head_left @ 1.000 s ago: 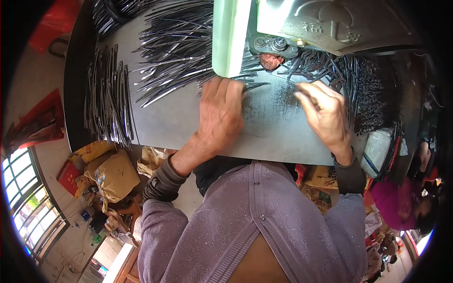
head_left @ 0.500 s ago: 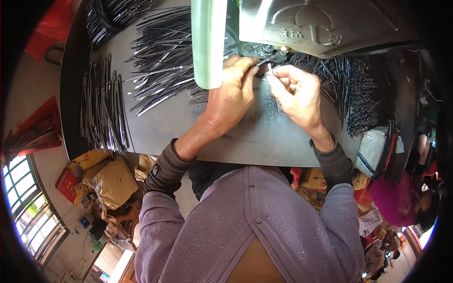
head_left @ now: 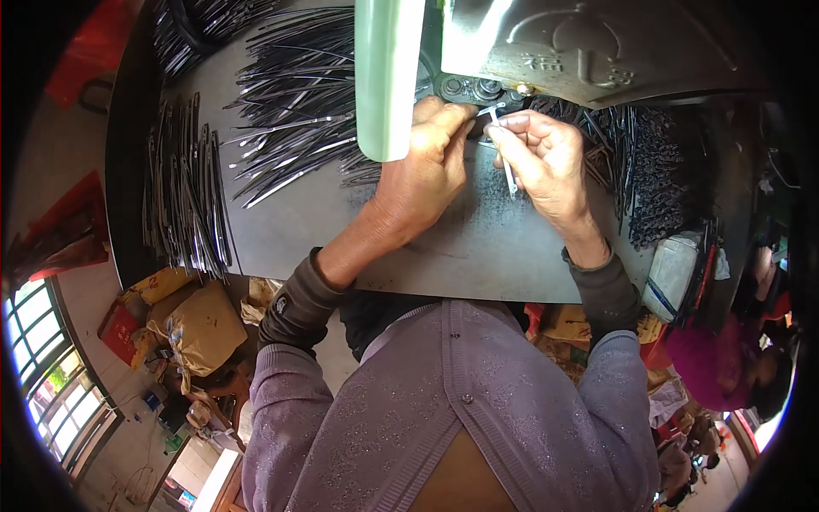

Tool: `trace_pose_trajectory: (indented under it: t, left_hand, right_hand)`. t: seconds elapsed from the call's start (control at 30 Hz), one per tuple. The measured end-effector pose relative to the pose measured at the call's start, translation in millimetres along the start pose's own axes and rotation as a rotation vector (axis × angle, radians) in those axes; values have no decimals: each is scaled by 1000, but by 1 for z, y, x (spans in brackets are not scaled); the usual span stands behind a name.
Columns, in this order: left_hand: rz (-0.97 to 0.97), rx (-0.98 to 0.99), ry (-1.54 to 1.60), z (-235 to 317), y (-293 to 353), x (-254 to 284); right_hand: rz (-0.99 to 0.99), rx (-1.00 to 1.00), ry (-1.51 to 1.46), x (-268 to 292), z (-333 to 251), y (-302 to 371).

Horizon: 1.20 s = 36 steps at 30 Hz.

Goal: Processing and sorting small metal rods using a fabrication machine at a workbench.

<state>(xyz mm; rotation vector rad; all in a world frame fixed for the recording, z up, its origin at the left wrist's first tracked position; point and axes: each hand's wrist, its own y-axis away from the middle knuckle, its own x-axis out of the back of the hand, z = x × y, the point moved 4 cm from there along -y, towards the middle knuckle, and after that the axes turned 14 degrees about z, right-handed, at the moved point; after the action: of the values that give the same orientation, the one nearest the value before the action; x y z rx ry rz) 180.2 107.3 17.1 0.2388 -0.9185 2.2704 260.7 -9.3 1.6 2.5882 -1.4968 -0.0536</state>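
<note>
My left hand (head_left: 431, 149) is closed in a pinch just right of a pale green panel (head_left: 384, 85). From its fingertips sticks the bright end of a thin metal strip (head_left: 490, 110). My right hand (head_left: 546, 162) pinches another narrow metal strip (head_left: 511, 177), which hangs down past the fingers and shows a small hole near its lower end. The two strips meet or cross between my fingertips; whether they are joined I cannot tell. Both hands are close in front of a machine's dark metal parts (head_left: 478, 88).
An embossed metal cover (head_left: 589, 51) overhangs the machine. Long dark strips (head_left: 294, 102) lie left of my hands, with a bundle (head_left: 183, 188) farther left. Small dark parts (head_left: 670, 171) are heaped at right, near a pale box (head_left: 672, 269). The metal table (head_left: 461, 264) ends before my body.
The strip in my right hand has come into clearer view, its lower end hanging below the fingers. Both hands show slightly farther right, as does the machine, with the picture shifting a little.
</note>
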Motion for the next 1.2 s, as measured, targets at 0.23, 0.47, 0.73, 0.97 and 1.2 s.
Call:
trace_pose_trajectory:
  t: [0.23,0.47,0.73,0.97,1.2]
  left_hand:
    - [39,-104,-39,-1,-11,-2]
    - [38,-116,-54,-6,-16,-8]
    - [-43,-460,-277,7,-17,-1]
    - [-40,-287,-69,15,-9,0]
    - [-113,-127,-577,-20,-18,82]
  right_hand:
    - [3,-76,-164,-1,1,-12]
    - [24,-88,-214,-4,4,-20]
    - [-48,-216,-275,1,4,-20]
    - [64,-279,-419,-14,11,-14]
    - [-330,33,15,-27,-11,5]
